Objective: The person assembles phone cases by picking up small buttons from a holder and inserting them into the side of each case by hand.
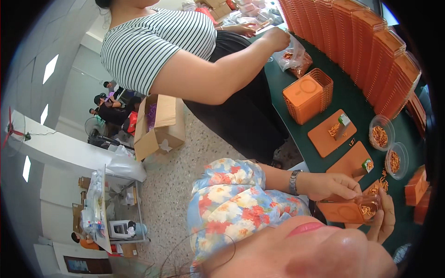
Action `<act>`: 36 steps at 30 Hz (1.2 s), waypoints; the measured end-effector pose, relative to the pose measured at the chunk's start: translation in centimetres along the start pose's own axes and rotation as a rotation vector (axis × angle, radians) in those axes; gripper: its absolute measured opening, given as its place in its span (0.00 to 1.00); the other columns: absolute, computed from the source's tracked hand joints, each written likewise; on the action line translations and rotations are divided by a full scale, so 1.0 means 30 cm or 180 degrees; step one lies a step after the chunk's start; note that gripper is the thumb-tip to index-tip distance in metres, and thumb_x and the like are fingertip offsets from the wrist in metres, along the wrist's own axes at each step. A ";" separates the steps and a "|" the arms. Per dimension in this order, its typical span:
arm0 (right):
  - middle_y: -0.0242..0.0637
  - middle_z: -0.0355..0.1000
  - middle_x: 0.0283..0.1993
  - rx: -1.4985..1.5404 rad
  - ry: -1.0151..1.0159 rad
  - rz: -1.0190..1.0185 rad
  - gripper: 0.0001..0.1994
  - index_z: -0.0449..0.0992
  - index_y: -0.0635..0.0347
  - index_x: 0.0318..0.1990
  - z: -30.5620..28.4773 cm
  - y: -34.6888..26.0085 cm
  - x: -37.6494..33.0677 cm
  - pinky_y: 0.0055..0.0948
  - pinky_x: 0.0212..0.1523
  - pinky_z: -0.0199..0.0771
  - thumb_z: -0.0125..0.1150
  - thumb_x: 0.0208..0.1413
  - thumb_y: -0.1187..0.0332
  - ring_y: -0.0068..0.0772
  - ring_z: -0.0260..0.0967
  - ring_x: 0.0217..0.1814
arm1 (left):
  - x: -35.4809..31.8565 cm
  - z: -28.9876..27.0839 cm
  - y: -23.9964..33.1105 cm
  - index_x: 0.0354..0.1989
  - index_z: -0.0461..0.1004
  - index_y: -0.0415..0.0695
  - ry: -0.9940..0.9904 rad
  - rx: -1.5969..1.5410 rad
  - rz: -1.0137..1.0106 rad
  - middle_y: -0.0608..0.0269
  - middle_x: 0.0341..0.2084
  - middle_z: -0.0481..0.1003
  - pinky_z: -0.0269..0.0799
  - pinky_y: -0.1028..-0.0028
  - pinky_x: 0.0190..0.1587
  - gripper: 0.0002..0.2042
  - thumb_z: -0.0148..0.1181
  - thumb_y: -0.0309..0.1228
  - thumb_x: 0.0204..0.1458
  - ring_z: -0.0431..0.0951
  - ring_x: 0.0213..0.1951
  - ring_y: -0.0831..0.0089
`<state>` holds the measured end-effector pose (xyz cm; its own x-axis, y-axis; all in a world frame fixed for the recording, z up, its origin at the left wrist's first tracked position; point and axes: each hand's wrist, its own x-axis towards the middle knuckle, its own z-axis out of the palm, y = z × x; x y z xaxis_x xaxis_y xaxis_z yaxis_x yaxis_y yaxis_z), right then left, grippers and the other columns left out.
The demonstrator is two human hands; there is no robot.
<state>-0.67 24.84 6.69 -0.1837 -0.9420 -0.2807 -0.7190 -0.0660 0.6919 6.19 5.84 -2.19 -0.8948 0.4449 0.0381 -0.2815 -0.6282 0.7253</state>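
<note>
My left hand (331, 185), with a wristwatch on its wrist, pinches the top edge of a flat orange case (340, 212) just above the green table (352, 99). My right hand (384, 217) holds the same case from the right and underneath, its fingers curled round the end. Several small orange parts (366, 209) lie at that end of the case, under a clear piece. Beyond my hands two more orange cases (324, 139) (347, 162) lie flat on the table, each with a small green-and-white item and loose orange parts on it.
Two clear bowls (380, 134) (395, 162) of small orange parts stand to the right. A short stack of orange cases (308, 95) and long rows of them (371, 46) fill the back. A person in a striped top (153, 41) stands on the left, handling a plastic bag (294, 58). A cardboard box (157, 125) sits on the floor.
</note>
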 end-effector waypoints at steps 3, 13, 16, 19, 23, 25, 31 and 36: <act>0.54 0.67 0.51 -0.4595 -0.3020 -0.1500 0.26 0.69 0.68 0.55 0.023 -0.040 0.062 0.38 0.53 0.67 0.45 0.62 0.53 0.46 0.67 0.52 | 0.029 -0.018 -0.019 0.42 0.69 0.38 -0.0351 -0.0477 -0.0076 0.69 0.31 0.68 0.64 0.80 0.35 0.12 0.51 0.36 0.61 0.67 0.33 0.82; 0.48 0.60 0.44 -1.0107 -0.5931 -0.1821 0.14 0.63 0.61 0.28 0.048 -0.083 0.239 0.41 0.57 0.57 0.39 0.58 0.61 0.41 0.59 0.51 | -0.070 -0.089 -0.058 0.54 0.66 0.35 0.0752 -0.0005 0.0797 0.56 0.48 0.70 0.62 0.68 0.57 0.21 0.50 0.41 0.60 0.69 0.54 0.67; 0.43 0.64 0.45 -1.0429 -0.6469 -0.3934 0.07 0.66 0.66 0.28 -0.036 -0.104 0.267 0.26 0.45 0.62 0.43 0.53 0.72 0.31 0.62 0.43 | -0.137 -0.074 0.004 0.65 0.51 0.33 0.0613 0.3343 0.1477 0.47 0.54 0.61 0.54 0.67 0.62 0.49 0.69 0.50 0.41 0.62 0.59 0.57; 0.39 0.62 0.33 -0.9850 -0.7754 -0.3227 0.07 0.72 0.66 0.30 -0.060 -0.130 0.353 0.26 0.30 0.62 0.57 0.53 0.70 0.27 0.61 0.30 | -0.233 -0.044 -0.025 0.64 0.53 0.35 0.1239 0.2287 0.0206 0.52 0.55 0.63 0.60 0.68 0.58 0.48 0.75 0.39 0.36 0.64 0.58 0.64; 0.37 0.58 0.31 -1.0270 -0.7280 -0.3792 0.06 0.65 0.64 0.25 -0.059 -0.193 0.355 0.27 0.32 0.57 0.54 0.51 0.75 0.30 0.55 0.32 | -0.262 -0.088 -0.089 0.62 0.56 0.36 0.0966 0.1858 -0.0290 0.55 0.54 0.64 0.62 0.68 0.57 0.46 0.76 0.37 0.35 0.66 0.57 0.66; 0.41 0.65 0.37 -1.0796 -0.6607 -0.4354 0.04 0.70 0.65 0.30 -0.022 -0.244 0.299 0.27 0.37 0.63 0.54 0.53 0.73 0.32 0.63 0.37 | -0.278 -0.112 -0.114 0.61 0.58 0.37 0.0984 0.1711 -0.0434 0.57 0.54 0.65 0.63 0.69 0.57 0.44 0.77 0.36 0.34 0.68 0.56 0.68; 0.41 0.73 0.48 -0.8651 -0.6210 -0.7063 0.12 0.75 0.67 0.48 0.059 -0.278 0.067 0.24 0.49 0.69 0.47 0.63 0.71 0.30 0.71 0.51 | -0.228 -0.149 -0.173 0.62 0.56 0.37 0.1003 0.1166 0.0420 0.56 0.53 0.66 0.67 0.67 0.55 0.41 0.71 0.39 0.42 0.72 0.50 0.67; 0.29 0.74 0.38 -0.9501 -0.4824 -0.7438 0.10 0.76 0.62 0.46 0.143 -0.306 0.075 0.19 0.45 0.67 0.50 0.63 0.69 0.17 0.67 0.40 | -0.160 -0.121 -0.201 0.61 0.57 0.37 0.0803 0.1115 0.0223 0.59 0.53 0.66 0.68 0.68 0.53 0.39 0.70 0.38 0.42 0.72 0.49 0.69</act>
<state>2.63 24.74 -3.14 -0.9352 -0.1842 0.3024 -0.3505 0.3592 -0.8650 10.93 5.17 -9.25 -0.9764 0.2117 -0.0421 -0.1214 -0.3775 0.9180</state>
